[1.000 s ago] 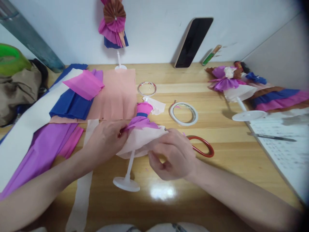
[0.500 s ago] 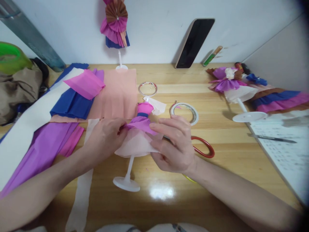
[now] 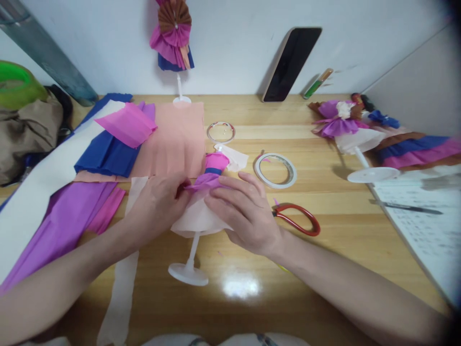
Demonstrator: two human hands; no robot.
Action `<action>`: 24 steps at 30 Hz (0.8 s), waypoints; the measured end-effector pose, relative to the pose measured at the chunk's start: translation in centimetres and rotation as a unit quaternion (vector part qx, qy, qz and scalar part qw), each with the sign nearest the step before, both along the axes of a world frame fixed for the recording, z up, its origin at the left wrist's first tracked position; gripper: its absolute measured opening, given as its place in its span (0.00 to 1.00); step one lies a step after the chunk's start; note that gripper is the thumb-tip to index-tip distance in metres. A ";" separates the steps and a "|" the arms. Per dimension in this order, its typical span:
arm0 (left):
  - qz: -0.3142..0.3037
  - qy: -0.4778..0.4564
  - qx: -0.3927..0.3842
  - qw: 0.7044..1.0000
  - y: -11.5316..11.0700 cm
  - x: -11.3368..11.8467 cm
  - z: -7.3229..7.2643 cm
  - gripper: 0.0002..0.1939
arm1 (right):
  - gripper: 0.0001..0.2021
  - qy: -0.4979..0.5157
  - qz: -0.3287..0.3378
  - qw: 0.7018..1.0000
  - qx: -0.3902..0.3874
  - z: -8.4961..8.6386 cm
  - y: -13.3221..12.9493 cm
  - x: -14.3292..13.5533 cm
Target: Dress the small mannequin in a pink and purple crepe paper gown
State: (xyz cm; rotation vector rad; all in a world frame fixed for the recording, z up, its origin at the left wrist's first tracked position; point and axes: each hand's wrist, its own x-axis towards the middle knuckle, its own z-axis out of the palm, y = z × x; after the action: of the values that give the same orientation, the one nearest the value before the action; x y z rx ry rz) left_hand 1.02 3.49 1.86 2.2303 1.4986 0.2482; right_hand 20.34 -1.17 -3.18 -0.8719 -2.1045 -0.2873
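Wooden tabletop (image 3: 173,307), wide across the frame. Crepe paper covers the left side: peach sheet (image 3: 173,139), long white strip (image 3: 46,168), purple folds (image 3: 72,211), folded blue piece (image 3: 108,156).

Centre of the frame: paper-dressed figure on a white stand (image 3: 188,275), lying between the two hands. Pink bodice, blue waistband, purple overskirt (image 3: 205,181) over a white underskirt (image 3: 198,211).

Left hand (image 3: 160,197): fingers bent and closed at the left edge of the purple overskirt, apparently pinching it. Right hand (image 3: 248,216): fingers extended over the right side of both skirt layers; thumb hidden, so cannot tell whether they grip or merely press. Work in hand, by my reading: settling the purple layer around the waist. The next move would call for a light, even touch at the gathers, with the waist kept steady (thin paper, easily creased or torn).

Containers: bluish cylinder (image 3: 46,53), upper left, contents not made out. Green bowl (image 3: 32,96), far upper left, something pale inside, not identifiable. Tape roll (image 3: 275,184), right of the figure, a pink scrap showing within its ring. Red-handled scissors (image 3: 314,218) near the right hand, blades mostly hidden. Smaller: a thin ring (image 3: 216,141) above the figure, a few tiny pale beads (image 3: 224,131) inside it; cannot tell if it has a floor.
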 end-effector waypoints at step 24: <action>-0.055 0.102 -0.015 0.993 0.4 -0.6 -0.1 0.17 | 0.09 -0.034 0.014 0.999 -0.029 0.0 0.9 0.0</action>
State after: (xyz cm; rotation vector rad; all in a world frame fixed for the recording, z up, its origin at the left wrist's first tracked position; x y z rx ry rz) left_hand 0.38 3.88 1.75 2.3635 1.4613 -0.0385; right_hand 20.39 -0.25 -3.17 -0.8755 -2.1965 -0.2459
